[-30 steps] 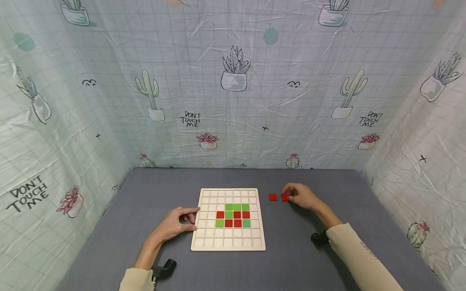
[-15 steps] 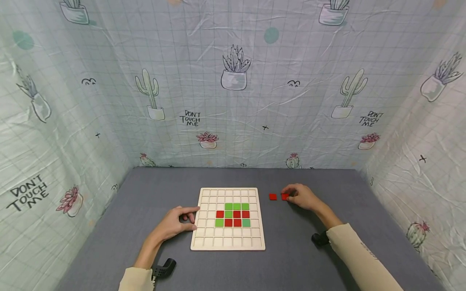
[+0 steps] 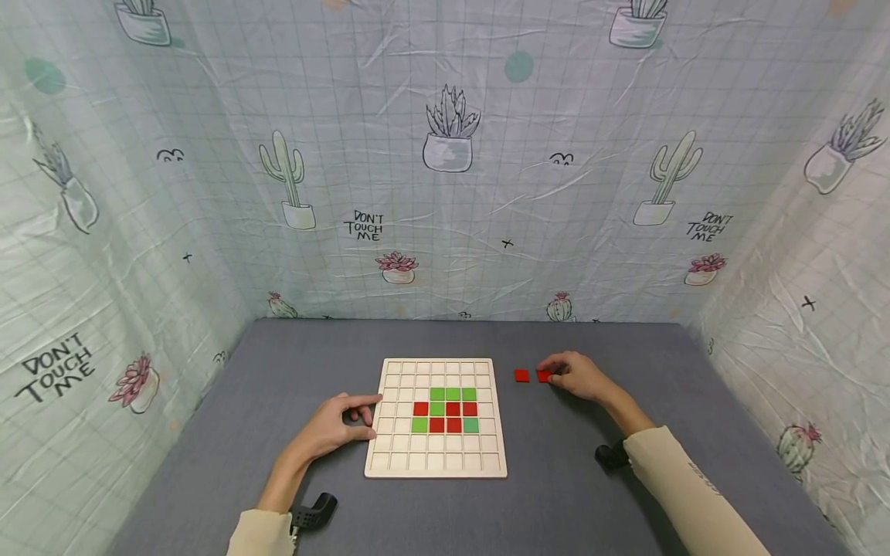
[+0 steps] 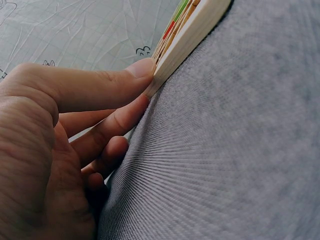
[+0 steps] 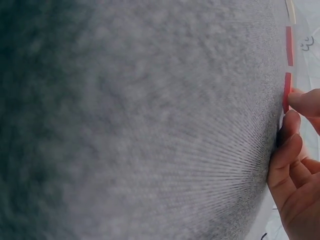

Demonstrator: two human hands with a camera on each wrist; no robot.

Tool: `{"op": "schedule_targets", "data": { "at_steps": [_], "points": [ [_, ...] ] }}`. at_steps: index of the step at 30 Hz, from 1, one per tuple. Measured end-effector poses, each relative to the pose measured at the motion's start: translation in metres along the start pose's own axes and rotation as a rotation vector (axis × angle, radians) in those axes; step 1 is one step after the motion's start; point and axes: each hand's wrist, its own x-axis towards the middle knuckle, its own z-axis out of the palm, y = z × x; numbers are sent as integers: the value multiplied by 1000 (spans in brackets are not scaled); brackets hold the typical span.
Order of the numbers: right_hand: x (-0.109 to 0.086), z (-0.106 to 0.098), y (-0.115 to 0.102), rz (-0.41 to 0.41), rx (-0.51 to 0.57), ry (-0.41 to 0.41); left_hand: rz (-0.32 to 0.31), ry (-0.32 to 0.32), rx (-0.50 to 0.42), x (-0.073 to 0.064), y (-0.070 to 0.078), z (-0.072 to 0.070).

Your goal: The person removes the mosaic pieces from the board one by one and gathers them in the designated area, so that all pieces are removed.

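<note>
Both hands have stayed put: the left hand (image 3: 337, 423), thumb and forefinger spread, touches the wooden board (image 3: 403, 461), while the right hand (image 3: 581, 377) seemingly pinches a half-hidden red tile (image 3: 543, 377), still off the board to its right.

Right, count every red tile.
7 red tiles: on the board, three in one row, two in the next nearer row; on the table, one beside the board, another at the right hand, which may hide more.

Grey table (image 3: 556, 494): pale gridded board (image 3: 436, 462) flat; two red tiles (image 3: 521, 376) just beside.
</note>
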Motion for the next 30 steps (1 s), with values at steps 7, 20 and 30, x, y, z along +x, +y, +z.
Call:
{"op": "schedule_targets", "data": {
  "at_steps": [7, 20, 30],
  "points": [
    [-1, 0, -1, 16, 12, 9, -5, 0, 0, 0, 1, 0],
    [-3, 0, -2, 18, 11, 13, 0, -2, -9, -1, 2, -1],
    [-3, 0, -3, 23, 19, 11, -1, -4, -4, -1, 2, -1]
  ]
}}
